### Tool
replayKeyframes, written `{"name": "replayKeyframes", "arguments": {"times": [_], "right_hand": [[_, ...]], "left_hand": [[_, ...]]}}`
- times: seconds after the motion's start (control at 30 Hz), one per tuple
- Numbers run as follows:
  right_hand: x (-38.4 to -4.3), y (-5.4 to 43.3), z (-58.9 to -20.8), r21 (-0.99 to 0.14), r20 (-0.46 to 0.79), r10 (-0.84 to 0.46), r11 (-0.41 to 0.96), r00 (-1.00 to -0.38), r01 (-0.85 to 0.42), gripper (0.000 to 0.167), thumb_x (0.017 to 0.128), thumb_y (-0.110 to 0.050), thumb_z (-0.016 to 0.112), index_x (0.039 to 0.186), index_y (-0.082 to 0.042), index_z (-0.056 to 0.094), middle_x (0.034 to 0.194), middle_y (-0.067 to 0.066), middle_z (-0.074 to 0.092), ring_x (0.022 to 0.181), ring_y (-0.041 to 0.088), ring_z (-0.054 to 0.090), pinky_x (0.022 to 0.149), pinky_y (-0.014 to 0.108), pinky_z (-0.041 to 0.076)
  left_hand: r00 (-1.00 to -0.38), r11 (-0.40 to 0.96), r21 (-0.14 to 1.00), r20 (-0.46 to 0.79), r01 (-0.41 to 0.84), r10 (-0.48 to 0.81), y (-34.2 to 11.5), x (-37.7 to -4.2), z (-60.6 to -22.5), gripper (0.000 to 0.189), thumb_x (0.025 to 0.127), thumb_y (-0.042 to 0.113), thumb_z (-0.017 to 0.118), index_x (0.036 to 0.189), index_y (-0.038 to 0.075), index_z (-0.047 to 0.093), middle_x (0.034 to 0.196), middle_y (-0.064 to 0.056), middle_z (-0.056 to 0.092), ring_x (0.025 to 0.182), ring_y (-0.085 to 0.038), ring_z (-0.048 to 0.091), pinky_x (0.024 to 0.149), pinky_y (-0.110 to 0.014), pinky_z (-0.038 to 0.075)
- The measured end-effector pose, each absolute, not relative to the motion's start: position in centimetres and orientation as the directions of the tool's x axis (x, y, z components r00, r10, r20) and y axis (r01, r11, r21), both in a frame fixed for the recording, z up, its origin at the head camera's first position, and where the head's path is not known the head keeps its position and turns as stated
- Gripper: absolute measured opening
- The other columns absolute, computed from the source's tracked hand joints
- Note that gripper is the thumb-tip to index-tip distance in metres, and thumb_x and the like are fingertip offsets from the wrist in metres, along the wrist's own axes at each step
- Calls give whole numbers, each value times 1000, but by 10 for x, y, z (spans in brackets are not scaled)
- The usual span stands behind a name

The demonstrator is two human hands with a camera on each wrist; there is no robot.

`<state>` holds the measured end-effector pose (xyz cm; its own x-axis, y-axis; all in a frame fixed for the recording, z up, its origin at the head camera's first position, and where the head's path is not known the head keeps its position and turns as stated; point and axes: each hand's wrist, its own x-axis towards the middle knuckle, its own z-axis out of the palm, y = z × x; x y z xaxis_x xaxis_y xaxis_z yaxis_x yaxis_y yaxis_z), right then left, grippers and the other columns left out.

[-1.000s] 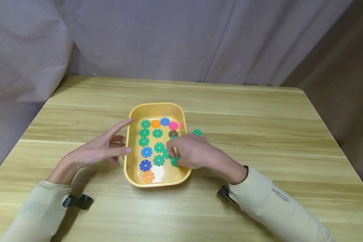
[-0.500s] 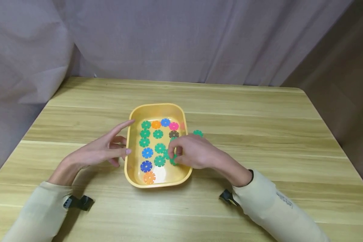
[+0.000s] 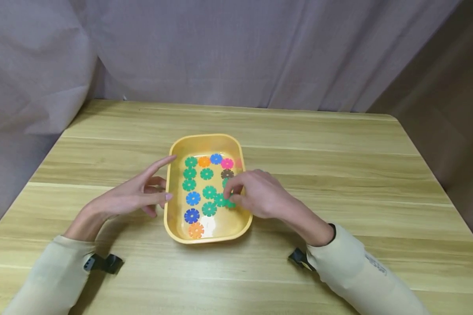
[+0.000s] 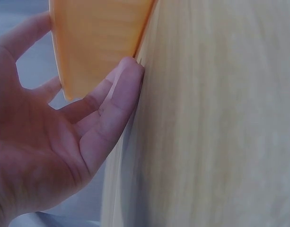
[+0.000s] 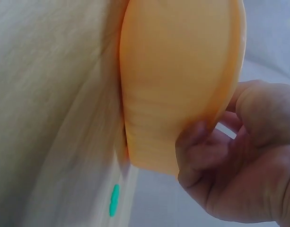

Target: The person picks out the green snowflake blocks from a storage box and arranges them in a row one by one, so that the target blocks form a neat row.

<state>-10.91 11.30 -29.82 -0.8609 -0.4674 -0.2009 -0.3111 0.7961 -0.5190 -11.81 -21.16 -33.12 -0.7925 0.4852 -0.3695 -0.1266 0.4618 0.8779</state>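
Note:
A yellow plastic tray (image 3: 181,236) holds several notched disc pieces in green, blue, orange, pink and brown. My left hand (image 3: 132,192) rests index finger and thumb against its left rim, the two spread apart. In the left wrist view, its other fingers lie loosely bent beside the tray wall (image 4: 97,42). Over the right rim reaches my right hand (image 3: 260,192), thumb and index finger curled at a green notched disc (image 3: 229,204) on the tray floor. The thumb covers part of that disc. Touching it on the left is another green disc (image 3: 220,200).
A single green disc (image 5: 114,200) lies on the wooden table (image 3: 339,175) outside the tray, hidden behind my right hand in the head view. Grey curtains (image 3: 220,52) hang beyond the table's far edge.
My right hand has shifted slightly up and to the right. The green disc at its fingertips has moved up beside the neighbouring green disc. The left hand stays at the rim.

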Motion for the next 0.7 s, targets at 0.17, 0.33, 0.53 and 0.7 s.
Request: {"name": "replayKeyframes", "arguments": {"times": [0.17,0.33,0.53,0.7], "right_hand": [[-110,119,-291,-545,-152,-443,783,-883,-299,12,96,-15,78,104,-24,81,91,-8,72,86,16,62,76,33,48],[-114,133,-285,-655,-113,-390,721,-914,-226,13,96,-18,77,108,-22,81,95,-6,73,83,20,57,72,34,44],[-122,156,-281,-767,-70,-314,624,-947,-149,16,94,-17,77,109,-22,82,99,1,75,83,24,54,70,31,41],[-126,176,-282,-799,-53,-266,590,-963,-119,19,93,-18,80,113,-20,81,101,4,76,83,23,53,65,27,41]], "left_hand": [[-792,459,879,-368,-127,487,-211,-118,-331,94,100,29,73,169,42,10,146,-30,48,100,-32,68,79,-48,63],[-791,457,880,-367,-125,490,-211,-119,-332,94,100,30,73,169,41,10,147,-30,49,102,-32,67,79,-49,64],[-791,459,880,-364,-120,491,-212,-118,-331,95,99,31,74,169,42,10,146,-30,49,102,-32,68,79,-48,63],[-793,465,878,-362,-114,490,-214,-117,-330,94,100,32,74,168,43,11,146,-28,49,109,-33,67,80,-47,63]]}}
